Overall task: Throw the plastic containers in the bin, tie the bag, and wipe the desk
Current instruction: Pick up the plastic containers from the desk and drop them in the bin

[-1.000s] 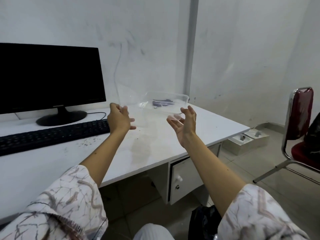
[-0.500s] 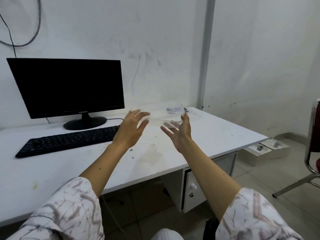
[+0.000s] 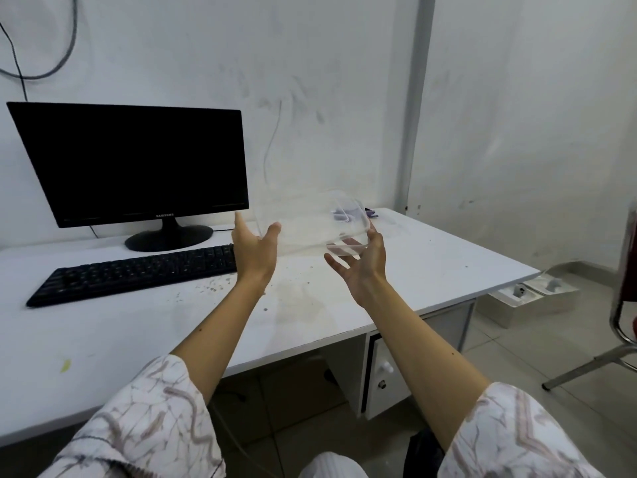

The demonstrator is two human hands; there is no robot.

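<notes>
A clear plastic container [image 3: 310,225] hangs tilted above the back of the white desk [image 3: 431,263], held between both hands. My left hand [image 3: 255,251] clasps its left edge, thumb in front and fingers behind. Under its right end, my right hand [image 3: 362,267] cups the base with spread fingers. A small purple item [image 3: 350,212] lies on the desk behind the container, partly seen through it. Brownish stains and crumbs [image 3: 296,301] mark the desk below my hands. A dark bag [image 3: 424,453] shows at the bottom edge between my knees; I see no bin.
A black monitor [image 3: 138,163] and black keyboard [image 3: 138,270] stand left of my hands. The desk's drawer unit [image 3: 382,370] is below the right part. White boxes [image 3: 524,298] sit on the floor at right, beside a metal-framed chair [image 3: 620,322].
The container has come up off the desk and now tilts between my hands. My hands closed in on it from both sides. The view has swung left and up.
</notes>
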